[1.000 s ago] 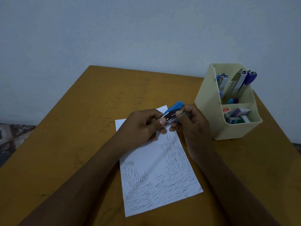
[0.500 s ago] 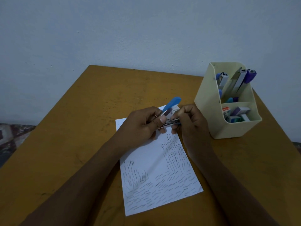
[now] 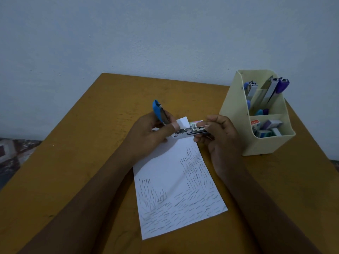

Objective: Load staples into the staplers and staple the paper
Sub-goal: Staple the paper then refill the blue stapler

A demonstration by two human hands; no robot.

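Stapler (image 3: 190,131) was held open between the 2 hands, just above the far end of the paper (image 3: 170,171). The left hand (image 3: 146,136) gripped its hinge end, with the blue lid (image 3: 157,110) standing up past the knuckles. The right hand (image 3: 220,138) pinched the front end of the bare rail (image 3: 197,129). Whether the rail was loaded I could not tell.

The paper lay under both wrists on the worktop (image 3: 82,162) and already carried many staples (image 3: 194,169), so some stapling was done. Loading this one looked barely begun. More staplers (image 3: 270,90) stood in the holder (image 3: 236,114) right of the right hand.

1 s earlier the lid lay down on the rail. 0.5 s earlier it was half raised, and at this moment it was swung fully back.
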